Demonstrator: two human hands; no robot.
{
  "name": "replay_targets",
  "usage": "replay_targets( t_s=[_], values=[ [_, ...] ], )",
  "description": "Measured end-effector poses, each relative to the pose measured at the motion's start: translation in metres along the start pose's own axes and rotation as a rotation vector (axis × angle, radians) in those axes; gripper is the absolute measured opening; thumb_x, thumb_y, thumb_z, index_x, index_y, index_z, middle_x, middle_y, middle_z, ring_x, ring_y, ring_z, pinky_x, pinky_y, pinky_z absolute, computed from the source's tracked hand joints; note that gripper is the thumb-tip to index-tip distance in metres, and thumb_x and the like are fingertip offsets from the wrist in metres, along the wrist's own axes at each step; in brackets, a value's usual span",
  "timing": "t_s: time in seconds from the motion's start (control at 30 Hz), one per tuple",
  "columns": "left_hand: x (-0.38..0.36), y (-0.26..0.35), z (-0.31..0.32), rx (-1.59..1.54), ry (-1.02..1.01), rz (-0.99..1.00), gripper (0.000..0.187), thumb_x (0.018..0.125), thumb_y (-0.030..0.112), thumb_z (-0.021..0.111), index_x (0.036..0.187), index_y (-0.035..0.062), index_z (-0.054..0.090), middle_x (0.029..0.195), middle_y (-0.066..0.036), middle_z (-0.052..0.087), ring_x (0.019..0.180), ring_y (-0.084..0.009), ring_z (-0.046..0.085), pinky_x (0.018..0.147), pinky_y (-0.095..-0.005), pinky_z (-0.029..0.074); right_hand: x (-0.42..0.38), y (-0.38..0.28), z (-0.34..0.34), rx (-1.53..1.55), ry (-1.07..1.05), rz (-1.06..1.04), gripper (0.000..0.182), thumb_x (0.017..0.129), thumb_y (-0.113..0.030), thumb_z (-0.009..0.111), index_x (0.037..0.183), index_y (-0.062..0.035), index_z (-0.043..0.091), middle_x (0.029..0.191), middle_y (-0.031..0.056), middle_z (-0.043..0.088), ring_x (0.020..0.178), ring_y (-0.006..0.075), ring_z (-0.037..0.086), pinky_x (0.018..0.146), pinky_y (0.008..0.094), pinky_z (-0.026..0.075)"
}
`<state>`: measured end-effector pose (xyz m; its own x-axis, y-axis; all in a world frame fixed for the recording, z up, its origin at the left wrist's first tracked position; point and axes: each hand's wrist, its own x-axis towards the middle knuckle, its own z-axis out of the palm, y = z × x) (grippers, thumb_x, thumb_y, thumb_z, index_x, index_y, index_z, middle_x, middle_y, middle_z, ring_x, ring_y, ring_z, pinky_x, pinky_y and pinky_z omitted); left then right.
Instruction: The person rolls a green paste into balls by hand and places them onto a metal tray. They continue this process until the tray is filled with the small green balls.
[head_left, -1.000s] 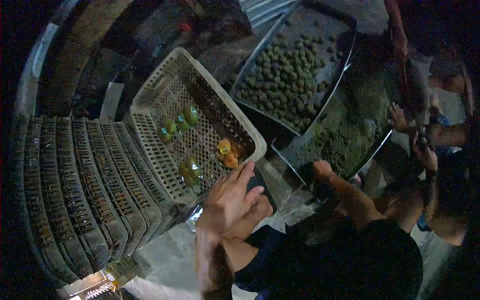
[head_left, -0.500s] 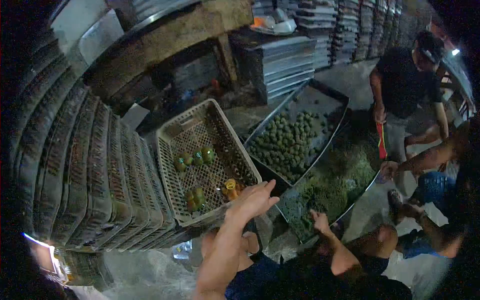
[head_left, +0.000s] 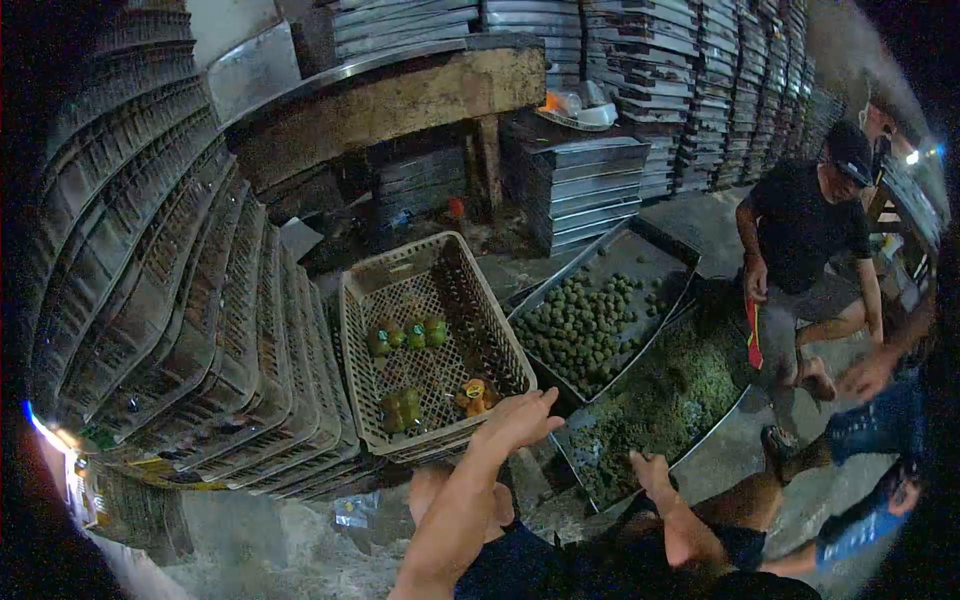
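My left hand (head_left: 517,428) reaches out over the near right corner of a plastic crate (head_left: 362,425), palm down, fingers apart and nothing visible in them. Inside the crate lie several small packs of green items (head_left: 403,408) and an orange-brown pack (head_left: 476,398) with a yellow round label. Nearer to my body, my right hand (head_left: 653,474) is closed at the near edge of a tray of loose green crumbly material (head_left: 645,415). Whatever its curled fingers hold is hidden. Beyond, a metal tray holds many green balls (head_left: 585,320).
Tall stacks of crates (head_left: 215,330) rise on the left. Stacked metal trays (head_left: 595,190) and a worn table (head_left: 400,110) stand at the back. A person in a dark shirt (head_left: 805,225) sits at right with a red strip (head_left: 753,335); another person's hand (head_left: 868,375) is nearby.
My view has tilted up, so the crate and trays sit lower in it. The other person's hand at right has drawn away from the tray. My hands remain near the same places.
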<state>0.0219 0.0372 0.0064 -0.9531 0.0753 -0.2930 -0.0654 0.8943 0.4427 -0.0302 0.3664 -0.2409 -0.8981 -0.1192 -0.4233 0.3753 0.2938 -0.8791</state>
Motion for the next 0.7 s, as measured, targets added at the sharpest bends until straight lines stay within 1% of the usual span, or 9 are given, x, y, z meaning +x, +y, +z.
replay_targets(
  t_s=[0.07, 0.1, 0.2, 0.3, 0.37, 0.4, 0.47, 0.57, 0.7],
  values=[
    [0.002, -0.004, 0.003, 0.000, 0.015, 0.019, 0.062, 0.091, 0.042, 0.056, 0.140, 0.0062, 0.039, 0.134, -0.021, 0.050, 0.122, -0.0366, 0.049, 0.102, -0.0440, 0.041, 0.026, 0.021, -0.007, -0.653, 0.225, -0.313, 0.026, 0.090, -0.023, 0.064, 0.091, 0.0027, 0.064, 0.063, 0.0048, 0.057, 0.058, 0.0141, 0.057, 0.049, 0.0312, 0.044],
    [0.003, -0.006, 0.005, -0.001, 0.019, 0.013, 0.062, 0.091, 0.042, 0.056, 0.140, 0.0062, 0.039, 0.134, -0.021, 0.050, 0.122, -0.0366, 0.049, 0.102, -0.0440, 0.041, 0.033, 0.028, -0.012, -0.654, 0.219, -0.317, 0.026, 0.090, -0.023, 0.064, 0.091, 0.0027, 0.064, 0.063, 0.0048, 0.057, 0.058, 0.0141, 0.057, 0.049, 0.0312, 0.044],
    [0.006, -0.009, 0.009, -0.019, 0.028, 0.047, 0.062, 0.092, 0.041, 0.055, 0.140, 0.0063, 0.039, 0.136, -0.021, 0.049, 0.124, -0.0363, 0.048, 0.103, -0.0437, 0.041, 0.039, 0.023, -0.017, -0.579, 0.019, -0.120, 0.046, 0.087, -0.036, 0.068, 0.108, 0.0045, 0.061, 0.070, 0.0072, 0.058, 0.066, 0.0158, 0.058, 0.054, 0.0349, 0.045],
    [0.007, -0.009, 0.015, -0.033, 0.150, 0.101, 0.050, 0.090, 0.032, 0.058, 0.127, 0.0011, 0.047, 0.116, -0.023, 0.059, 0.108, -0.0383, 0.057, 0.091, -0.0466, 0.046, 0.014, -0.002, -0.026, 0.351, -0.335, 0.098, 0.036, 0.088, -0.037, 0.067, 0.090, -0.0003, 0.064, 0.065, 0.0052, 0.058, 0.064, 0.0157, 0.061, 0.052, 0.0315, 0.044],
    [0.011, -0.011, 0.017, -0.032, 0.141, 0.101, 0.052, 0.090, 0.034, 0.057, 0.129, 0.0024, 0.046, 0.117, -0.022, 0.058, 0.109, -0.0374, 0.057, 0.091, -0.0468, 0.046, 0.009, -0.008, -0.027, -0.088, -0.118, -0.013, 0.030, 0.090, -0.035, 0.064, 0.089, -0.0043, 0.063, 0.066, 0.0042, 0.058, 0.060, 0.0166, 0.062, 0.048, 0.0290, 0.043],
    [0.011, -0.011, 0.017, -0.034, 0.144, 0.093, 0.052, 0.090, 0.034, 0.057, 0.129, 0.0024, 0.046, 0.117, -0.022, 0.058, 0.109, -0.0374, 0.057, 0.091, -0.0468, 0.046, 0.003, -0.009, -0.025, -0.092, -0.126, -0.014, 0.030, 0.090, -0.035, 0.064, 0.089, -0.0043, 0.063, 0.066, 0.0042, 0.058, 0.060, 0.0166, 0.062, 0.048, 0.0290, 0.043],
    [0.010, -0.010, 0.017, -0.030, 0.151, 0.087, 0.053, 0.089, 0.035, 0.056, 0.130, 0.0028, 0.046, 0.118, -0.021, 0.059, 0.109, -0.0369, 0.057, 0.091, -0.0463, 0.046, -0.008, -0.007, -0.018, 0.529, -0.140, 0.085, 0.031, 0.093, -0.035, 0.060, 0.078, -0.0079, 0.060, 0.061, 0.0022, 0.053, 0.051, 0.0139, 0.053, 0.045, 0.0288, 0.037],
    [0.016, -0.017, 0.027, -0.017, 0.184, 0.122, 0.052, 0.089, 0.035, 0.057, 0.129, 0.0031, 0.047, 0.116, -0.021, 0.060, 0.108, -0.0368, 0.058, 0.091, -0.0459, 0.047, 0.005, 0.005, -0.013, 0.123, 0.016, 0.055, 0.034, 0.093, -0.036, 0.059, 0.071, -0.0100, 0.057, 0.057, 0.0012, 0.048, 0.046, 0.0128, 0.043, 0.044, 0.0308, 0.031],
    [0.016, -0.008, 0.014, -0.030, 0.045, 0.053, 0.056, 0.089, 0.036, 0.057, 0.134, 0.0052, 0.044, 0.125, -0.019, 0.055, 0.115, -0.0363, 0.054, 0.096, -0.0459, 0.044, 0.004, -0.002, -0.007, 0.069, 0.137, 0.133, 0.039, 0.093, -0.033, 0.061, 0.063, -0.0095, 0.051, 0.053, 0.0004, 0.043, 0.043, 0.0131, 0.033, 0.044, 0.0330, 0.026]
  ],
)
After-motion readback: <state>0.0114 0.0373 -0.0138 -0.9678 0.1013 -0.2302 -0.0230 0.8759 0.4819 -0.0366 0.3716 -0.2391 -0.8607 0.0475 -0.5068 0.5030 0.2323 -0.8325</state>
